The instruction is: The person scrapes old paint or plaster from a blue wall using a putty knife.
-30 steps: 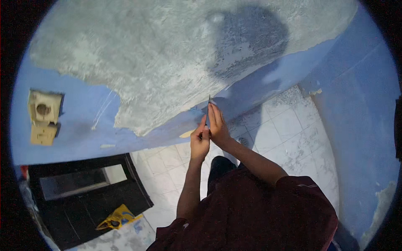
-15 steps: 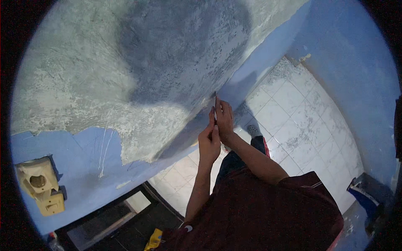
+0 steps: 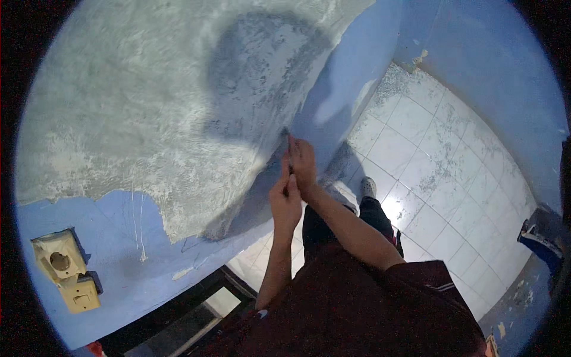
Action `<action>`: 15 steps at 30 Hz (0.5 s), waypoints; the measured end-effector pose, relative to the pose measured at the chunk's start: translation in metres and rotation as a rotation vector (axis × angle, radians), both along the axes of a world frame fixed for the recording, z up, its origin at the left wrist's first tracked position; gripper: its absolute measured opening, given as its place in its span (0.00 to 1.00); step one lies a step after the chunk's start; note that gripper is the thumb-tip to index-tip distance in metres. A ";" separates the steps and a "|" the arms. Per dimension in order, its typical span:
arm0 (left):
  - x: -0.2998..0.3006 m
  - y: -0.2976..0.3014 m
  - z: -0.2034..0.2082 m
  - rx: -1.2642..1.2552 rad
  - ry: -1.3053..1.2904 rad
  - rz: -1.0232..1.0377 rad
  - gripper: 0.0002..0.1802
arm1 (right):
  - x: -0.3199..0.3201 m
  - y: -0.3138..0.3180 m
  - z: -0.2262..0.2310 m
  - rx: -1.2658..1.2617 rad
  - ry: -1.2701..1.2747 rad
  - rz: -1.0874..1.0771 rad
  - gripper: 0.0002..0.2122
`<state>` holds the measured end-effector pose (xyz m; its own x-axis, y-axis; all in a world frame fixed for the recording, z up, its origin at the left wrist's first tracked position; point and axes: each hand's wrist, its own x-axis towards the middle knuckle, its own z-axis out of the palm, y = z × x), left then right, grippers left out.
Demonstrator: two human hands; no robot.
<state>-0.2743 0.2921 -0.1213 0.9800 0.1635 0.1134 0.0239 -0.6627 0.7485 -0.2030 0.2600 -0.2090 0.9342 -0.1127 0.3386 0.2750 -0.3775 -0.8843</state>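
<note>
A thin dark scraper [image 3: 289,146], seen nearly edge-on, is held in both my hands. Its tip meets the wall [image 3: 137,119] by the ragged border between bare grey-white plaster and blue paint. My right hand [image 3: 303,165] is closed round it at the upper right, fingers toward the tip. Lower down, my left hand [image 3: 286,201] grips the same tool from the left, its thumb pointing up along it. The palms and most of the handle are hidden.
A yellowed socket [image 3: 58,256] and a light switch [image 3: 81,296] sit on the wall at left. A dark-framed piece [image 3: 178,330] stands low at left. My shoe [image 3: 369,187] rests on dusty white floor tiles [image 3: 428,178]. A blue wall [image 3: 488,77] rises at right.
The whole view has shifted, and my head's shadow on the plaster looks smaller. My hands and the scraper appear farther left in the picture, both grips kept.
</note>
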 end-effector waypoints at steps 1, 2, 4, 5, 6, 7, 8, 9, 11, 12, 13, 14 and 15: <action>-0.005 0.001 0.009 -0.061 0.118 0.068 0.23 | -0.007 -0.001 0.006 -0.056 -0.068 -0.006 0.26; -0.007 0.001 0.017 -0.122 0.237 0.138 0.23 | -0.011 -0.003 0.011 -0.113 -0.137 -0.010 0.25; 0.002 -0.005 0.030 -0.088 0.282 0.136 0.23 | -0.008 -0.005 0.016 -0.156 -0.113 -0.026 0.25; 0.005 -0.013 0.035 -0.063 0.266 0.134 0.23 | -0.005 -0.008 0.015 -0.116 -0.112 -0.020 0.25; 0.007 -0.017 0.038 -0.038 0.251 0.131 0.22 | -0.003 -0.008 0.013 -0.076 -0.112 -0.016 0.26; 0.004 -0.015 0.037 -0.036 0.253 0.126 0.22 | -0.005 -0.008 0.012 -0.075 -0.110 -0.021 0.26; -0.001 -0.011 0.034 -0.091 0.286 0.150 0.22 | -0.007 -0.007 0.011 -0.115 -0.131 0.002 0.26; -0.002 -0.012 0.036 -0.148 0.315 0.181 0.22 | -0.008 -0.008 0.012 -0.157 -0.156 0.032 0.26; 0.006 -0.017 0.038 -0.113 0.311 0.174 0.22 | -0.003 -0.010 0.014 -0.143 -0.118 0.036 0.26; 0.008 -0.020 0.038 -0.078 0.311 0.165 0.22 | -0.001 -0.012 0.015 -0.128 -0.077 0.038 0.25; 0.006 -0.017 0.034 -0.079 0.307 0.168 0.22 | -0.001 -0.014 0.017 -0.129 -0.082 0.041 0.25; 0.002 -0.012 0.028 -0.106 0.280 0.157 0.22 | -0.001 -0.015 0.019 -0.118 -0.109 0.054 0.26; 0.000 -0.010 0.027 -0.133 0.258 0.142 0.22 | -0.002 -0.016 0.019 -0.107 -0.131 0.062 0.26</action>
<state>-0.2743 0.2817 -0.0947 0.9400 0.2973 -0.1674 0.3095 -0.5362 0.7853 -0.2053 0.2435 -0.1902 0.8853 -0.0126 0.4649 0.4111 -0.4463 -0.7949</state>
